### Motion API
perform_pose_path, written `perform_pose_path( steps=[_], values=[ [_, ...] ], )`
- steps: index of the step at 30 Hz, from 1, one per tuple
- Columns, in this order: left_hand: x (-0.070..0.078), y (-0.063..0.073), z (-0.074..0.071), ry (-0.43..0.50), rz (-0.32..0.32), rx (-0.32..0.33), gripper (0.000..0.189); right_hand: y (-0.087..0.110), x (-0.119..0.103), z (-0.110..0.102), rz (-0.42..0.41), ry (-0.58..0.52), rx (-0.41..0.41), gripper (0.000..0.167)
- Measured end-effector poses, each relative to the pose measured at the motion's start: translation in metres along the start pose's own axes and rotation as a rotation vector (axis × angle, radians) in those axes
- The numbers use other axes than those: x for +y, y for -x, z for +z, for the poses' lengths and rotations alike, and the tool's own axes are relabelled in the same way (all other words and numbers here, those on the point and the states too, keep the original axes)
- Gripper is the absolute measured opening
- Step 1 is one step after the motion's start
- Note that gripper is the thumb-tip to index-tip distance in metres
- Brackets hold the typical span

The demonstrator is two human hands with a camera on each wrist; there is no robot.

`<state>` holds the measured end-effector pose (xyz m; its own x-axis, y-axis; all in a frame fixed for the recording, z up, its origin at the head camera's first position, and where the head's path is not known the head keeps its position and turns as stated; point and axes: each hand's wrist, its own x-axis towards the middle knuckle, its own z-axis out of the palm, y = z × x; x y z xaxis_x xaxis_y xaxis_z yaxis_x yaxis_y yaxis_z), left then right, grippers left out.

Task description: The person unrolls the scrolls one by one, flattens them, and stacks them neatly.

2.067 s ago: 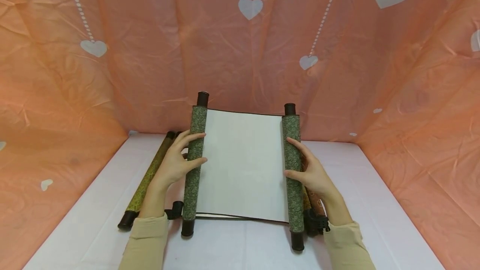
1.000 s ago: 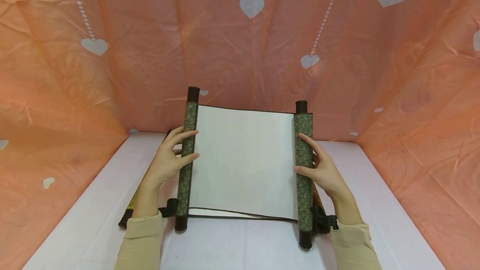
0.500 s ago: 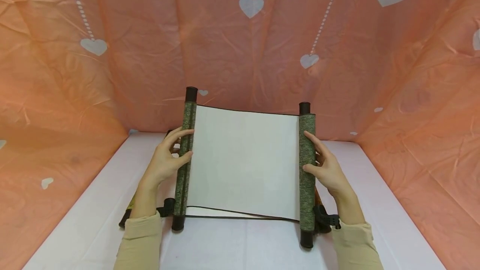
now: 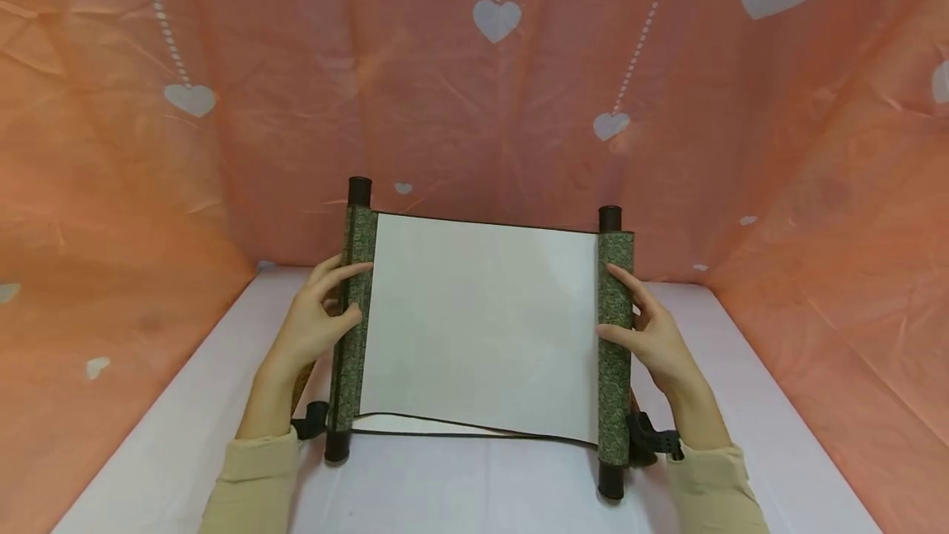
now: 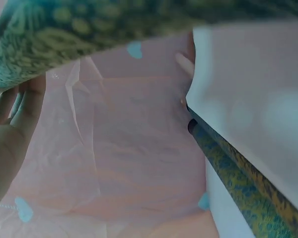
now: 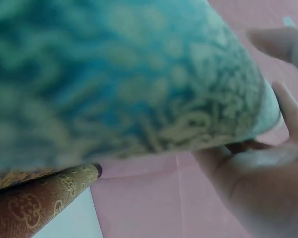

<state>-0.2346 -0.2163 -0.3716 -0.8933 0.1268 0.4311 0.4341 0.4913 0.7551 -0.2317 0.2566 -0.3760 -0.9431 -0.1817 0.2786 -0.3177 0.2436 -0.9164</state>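
Note:
A scroll with green patterned backing is partly unrolled between my hands, its blank white paper (image 4: 485, 320) facing me. My left hand (image 4: 300, 332) grips the left roll (image 4: 350, 377), thumb and forefinger over its front. Around the right roll (image 4: 615, 402) curl the fingers of my right hand (image 4: 656, 344). Dark knobs cap both ends of each roll. The scroll is held up off the table, and its lower edge bows a little. In the right wrist view the green roll (image 6: 139, 89) fills much of the frame, with the right hand (image 6: 268, 183) round its far end.
Other rolled scrolls lie on the white-covered table (image 4: 474, 493), mostly hidden behind the open one. One is yellow-green (image 5: 243, 193), another reddish brown (image 6: 30, 208). A pinkish-orange cloth (image 4: 474, 122) printed with white hearts walls the back and sides.
My hands have moved apart, the left one leftward and the right one rightward. The rolls have turned, and a wider stretch of white paper shows between them.

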Motion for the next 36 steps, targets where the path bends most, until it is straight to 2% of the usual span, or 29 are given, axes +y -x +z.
perform_pose_path(
  steps=[5,10,20,26,33,36],
  values=[
    [-0.002,-0.002,0.001,-0.056,0.018,0.005,0.054,-0.002,0.000,0.006,0.014,0.075,0.064,0.088],
    [-0.003,-0.003,0.000,-0.103,0.032,0.022,0.053,-0.003,-0.001,0.008,0.043,0.073,0.090,0.083],
    [-0.007,0.001,-0.007,-0.130,0.048,0.021,0.052,0.001,0.001,0.002,0.041,0.130,0.056,0.083],
    [-0.009,0.000,-0.018,-0.179,0.043,-0.009,0.052,0.002,0.002,-0.004,0.047,0.129,0.012,0.080],
    [-0.006,-0.002,-0.026,-0.233,0.012,-0.064,0.055,-0.002,0.005,-0.010,0.112,0.109,0.022,0.084],
    [-0.007,-0.001,-0.027,-0.244,0.006,-0.063,0.055,-0.004,0.007,-0.008,0.100,0.090,0.020,0.084]
  ],
)
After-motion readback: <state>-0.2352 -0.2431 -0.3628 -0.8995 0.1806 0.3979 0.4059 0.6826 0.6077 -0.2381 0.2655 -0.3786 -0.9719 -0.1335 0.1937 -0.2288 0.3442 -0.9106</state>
